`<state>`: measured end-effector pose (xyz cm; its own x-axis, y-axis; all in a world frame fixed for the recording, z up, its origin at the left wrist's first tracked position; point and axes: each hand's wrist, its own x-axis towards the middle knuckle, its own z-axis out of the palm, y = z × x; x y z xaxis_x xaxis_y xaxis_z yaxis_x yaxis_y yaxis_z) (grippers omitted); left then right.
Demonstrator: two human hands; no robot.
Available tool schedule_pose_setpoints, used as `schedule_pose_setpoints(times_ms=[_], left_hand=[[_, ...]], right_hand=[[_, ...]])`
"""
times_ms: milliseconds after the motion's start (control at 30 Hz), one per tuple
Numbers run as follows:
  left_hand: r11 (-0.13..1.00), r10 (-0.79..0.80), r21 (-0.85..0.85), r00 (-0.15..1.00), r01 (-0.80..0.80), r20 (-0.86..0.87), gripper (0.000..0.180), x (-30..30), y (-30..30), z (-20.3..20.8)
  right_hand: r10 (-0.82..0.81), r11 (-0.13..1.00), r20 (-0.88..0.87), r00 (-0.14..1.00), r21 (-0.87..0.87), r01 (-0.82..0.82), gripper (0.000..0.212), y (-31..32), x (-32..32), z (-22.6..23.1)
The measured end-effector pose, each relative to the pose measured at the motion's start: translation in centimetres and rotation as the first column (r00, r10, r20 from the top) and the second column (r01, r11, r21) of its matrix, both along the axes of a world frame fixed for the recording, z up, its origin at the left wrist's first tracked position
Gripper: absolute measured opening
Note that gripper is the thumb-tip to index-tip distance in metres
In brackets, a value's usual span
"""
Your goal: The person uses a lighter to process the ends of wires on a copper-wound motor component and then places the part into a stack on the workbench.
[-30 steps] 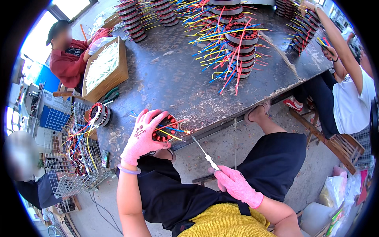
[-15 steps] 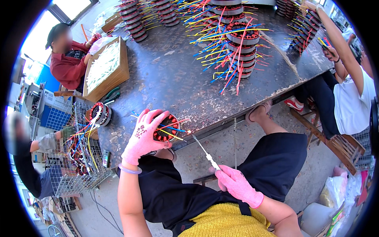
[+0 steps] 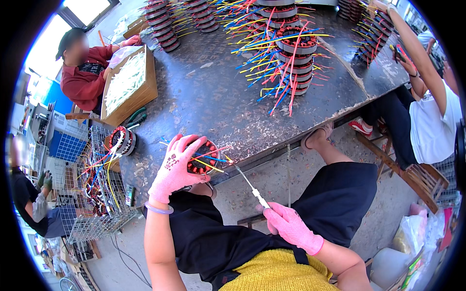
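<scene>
My left hand (image 3: 174, 167), in a pink glove, is wrapped round a motor stator (image 3: 198, 168) with red windings at the table's near edge. Blue, yellow and red wires (image 3: 213, 157) stick out of it to the right. In its pink glove, my right hand (image 3: 293, 228) grips a slim torch-like wand (image 3: 259, 196) with a white handle and long thin metal stem. A small orange flame (image 3: 228, 158) shows between the wand's tip and the wire ends. Part of the stator is hidden behind my left fingers.
Another stator (image 3: 122, 140) stands on the table's left corner, above a wire basket (image 3: 99, 220) of wired parts. Stator stacks (image 3: 298, 63) rise at the back. A wooden box (image 3: 128, 89) of pale pieces and green-handled pliers (image 3: 137, 117) lie at the left. Other people work around the table (image 3: 194, 97).
The flame looks larger and has shifted slightly left; my hands have hardly moved. The co-worker at lower left has drawn a gloved hand back from the basket.
</scene>
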<state>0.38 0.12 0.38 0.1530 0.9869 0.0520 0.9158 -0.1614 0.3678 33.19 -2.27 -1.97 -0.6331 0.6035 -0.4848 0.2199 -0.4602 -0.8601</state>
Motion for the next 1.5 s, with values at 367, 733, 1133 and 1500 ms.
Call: schedule_pose_setpoints(times_ms=[367, 733, 1133, 1500], left_hand=[[1.0, 0.008, -0.005, 1.0, -0.008, 0.008, 0.098, 0.1, 0.0, -0.1], [1.0, 0.015, -0.012, 1.0, -0.015, 0.006, 0.098, 0.1, 0.0, 0.0], [1.0, 0.009, -0.017, 1.0, -0.009, 0.008, 0.097, 0.2, 0.0, 0.0], [0.999, 0.008, -0.032, 1.0, -0.007, 0.009, 0.097, 0.2, 0.1, 0.1]], right_hand=[[-0.05, 0.997, -0.051, 0.997, -0.066, 0.046, 0.035, -0.4, -0.1, -0.9], [-0.017, 1.0, -0.003, 1.0, -0.015, 0.017, 0.034, -0.1, 0.0, -0.1], [-0.012, 1.0, -0.015, 1.0, -0.024, 0.012, 0.035, -0.1, -0.2, -0.6], [-0.014, 1.0, -0.02, 1.0, -0.011, 0.013, 0.035, -0.2, 0.0, -1.0]])
